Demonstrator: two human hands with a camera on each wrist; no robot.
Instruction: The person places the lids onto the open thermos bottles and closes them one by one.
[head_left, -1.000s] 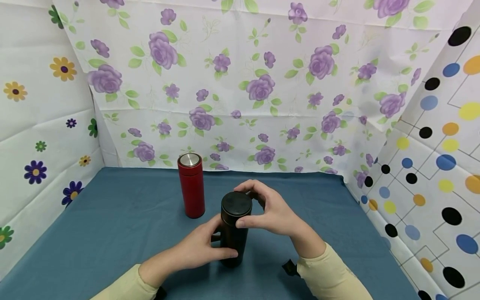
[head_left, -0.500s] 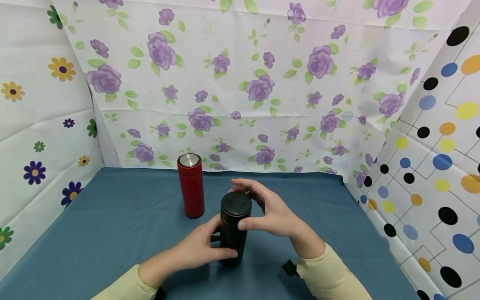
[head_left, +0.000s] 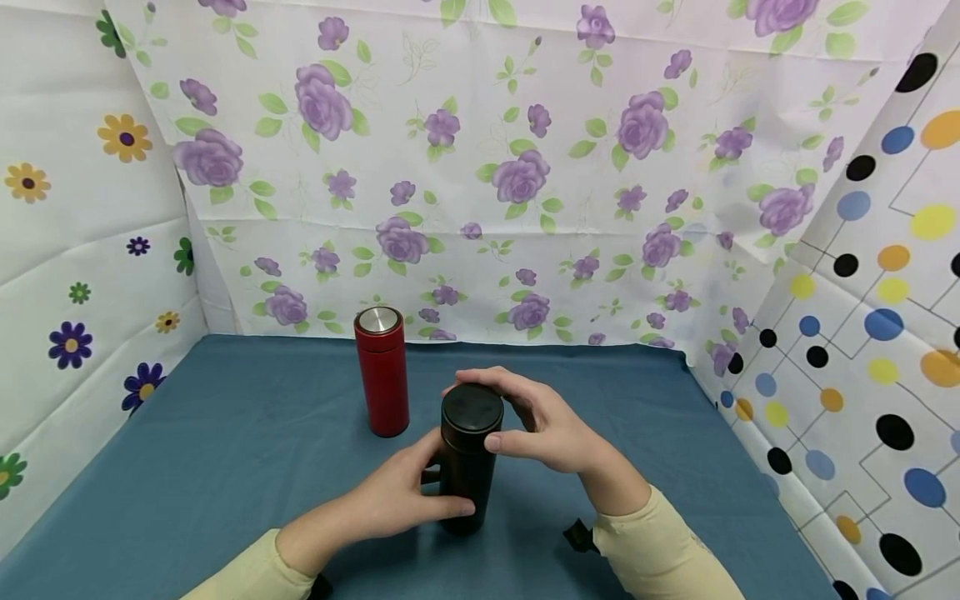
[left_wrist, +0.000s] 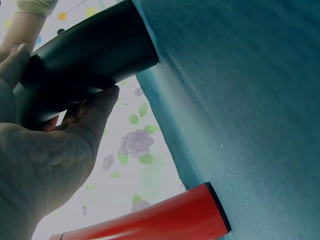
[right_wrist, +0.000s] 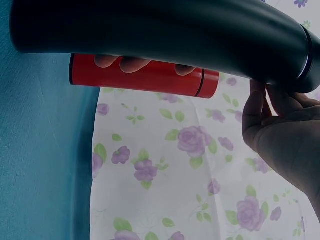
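A black thermos [head_left: 467, 477] stands upright on the blue cloth near the middle of the head view. My left hand [head_left: 396, 493] grips its body from the left, thumb across the near side. Up at the top, my right hand [head_left: 546, 423] holds the round black lid [head_left: 472, 407], thumb at the near right edge and fingers curled behind. The lid sits on the bottle. In the left wrist view the black thermos [left_wrist: 95, 52] lies within the left palm. The right wrist view shows right fingers [right_wrist: 254, 107] against the neck.
A red thermos [head_left: 383, 379] with a silver top stands upright behind and left of the black one. Blue cloth [head_left: 247, 433] covers the table. Patterned sheets [head_left: 465, 200] wall the back and both sides. A small black piece [head_left: 580, 536] shows beside the right sleeve.
My right hand has turned round the lid: its thumb has slid right along the near edge, and its far fingers have moved left. My left hand and both bottles stay in place.
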